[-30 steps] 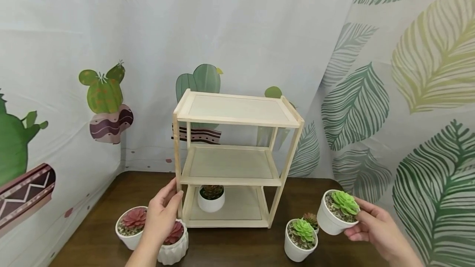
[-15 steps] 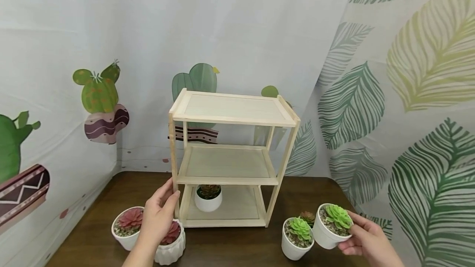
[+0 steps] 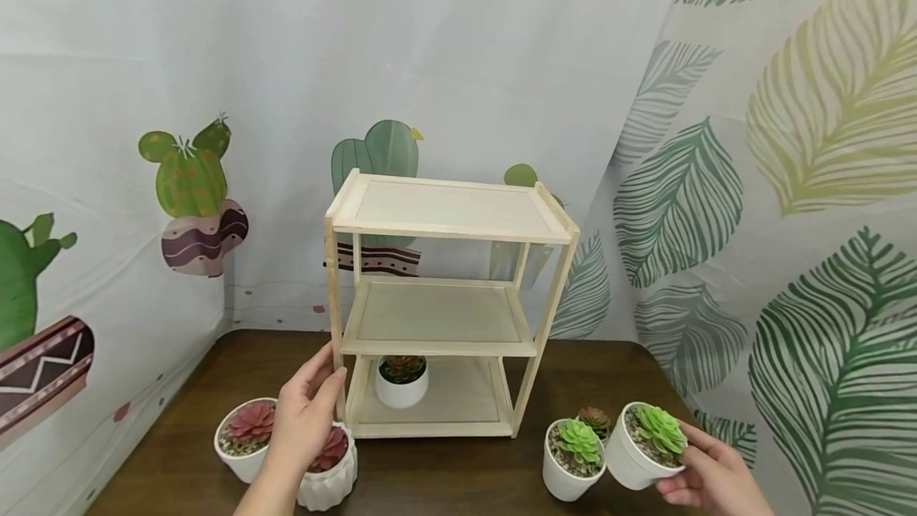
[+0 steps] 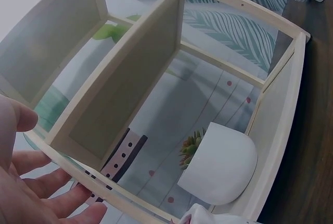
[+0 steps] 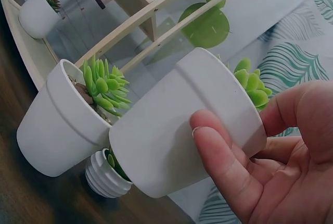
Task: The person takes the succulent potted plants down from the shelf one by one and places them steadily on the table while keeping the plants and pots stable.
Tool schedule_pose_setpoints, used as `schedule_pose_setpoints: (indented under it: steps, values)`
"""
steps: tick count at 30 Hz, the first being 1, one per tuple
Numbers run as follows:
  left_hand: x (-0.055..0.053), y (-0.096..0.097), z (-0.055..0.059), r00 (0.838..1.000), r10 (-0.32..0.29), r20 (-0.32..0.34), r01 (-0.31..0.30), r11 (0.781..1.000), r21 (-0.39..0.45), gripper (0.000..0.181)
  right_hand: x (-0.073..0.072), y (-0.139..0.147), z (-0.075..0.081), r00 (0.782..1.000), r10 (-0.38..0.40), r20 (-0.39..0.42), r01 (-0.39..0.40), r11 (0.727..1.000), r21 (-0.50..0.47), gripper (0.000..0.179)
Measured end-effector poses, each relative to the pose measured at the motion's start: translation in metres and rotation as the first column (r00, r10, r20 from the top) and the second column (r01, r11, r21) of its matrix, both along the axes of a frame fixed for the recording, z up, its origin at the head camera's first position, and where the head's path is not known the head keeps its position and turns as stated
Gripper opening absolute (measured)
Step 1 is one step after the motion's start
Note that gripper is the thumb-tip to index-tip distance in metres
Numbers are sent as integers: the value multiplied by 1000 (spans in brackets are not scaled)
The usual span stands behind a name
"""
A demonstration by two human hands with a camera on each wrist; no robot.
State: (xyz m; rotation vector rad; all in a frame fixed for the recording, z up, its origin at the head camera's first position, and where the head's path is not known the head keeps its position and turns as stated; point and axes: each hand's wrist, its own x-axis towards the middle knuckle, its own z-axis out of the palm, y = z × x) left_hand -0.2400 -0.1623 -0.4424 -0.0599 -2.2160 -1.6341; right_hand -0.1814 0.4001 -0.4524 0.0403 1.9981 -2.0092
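A wooden three-tier shelf point(image 3: 437, 347) stands on the table. My left hand point(image 3: 310, 412) holds its front left post, thumb in front and fingers along the outer side. Off to the right, my right hand point(image 3: 716, 468) grips a white pot with a bright green succulent point(image 3: 637, 452), tilted and raised above the table. In the right wrist view the thumb point(image 5: 218, 156) presses the pot's smooth side. Another green potted succulent point(image 3: 569, 464) stands just left of it. A small brown-leaved succulent point(image 3: 595, 420) is partly hidden behind these two.
A white pot with a dark succulent point(image 3: 403, 392) sits on the shelf's bottom tier, left side. A red succulent in a plain pot point(image 3: 243, 456) and one in a ribbed pot point(image 3: 329, 488) flank my left forearm. Printed cloth point(image 3: 466, 46) hangs behind the brown table point(image 3: 430, 476).
My right hand has lowered the green potted succulent and brought it left, closer to the other green one. The left hand keeps its place on the shelf post.
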Motion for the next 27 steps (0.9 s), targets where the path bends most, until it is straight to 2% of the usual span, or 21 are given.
schedule_pose_setpoints:
  steps: [2, 7, 11, 16, 21, 27]
  values:
    - [0, 0, 1, 1000, 0, 3, 0, 1000, 0, 51, 0, 2, -2, 1000, 6, -8, -7, 999, -49, 49]
    - [1, 0, 2, 1000, 3, 4, -3, 1000, -4, 51, 0, 4, -4, 999, 36, -21, -38, 992, -119, 51]
    - [1, 0, 3, 1000, 3, 9, -3, 1000, -7, 51, 0, 2, -6, 1000, 21, 4, -20, 997, -68, 49]
    - [2, -1, 3, 1000, 0, 17, 0, 1000, -8, 51, -1, -3, -7, 999, -18, 38, 18, 1000, 18, 72]
    - [2, 0, 3, 1000, -6, 7, 6, 1000, -3, 50, -3, -6, -11, 997, -36, 68, 34, 999, 34, 79]
    - [2, 1, 3, 1000, -4, 16, 4, 1000, 4, 50, -7, -7, -19, 995, -63, 73, 59, 997, 55, 78]
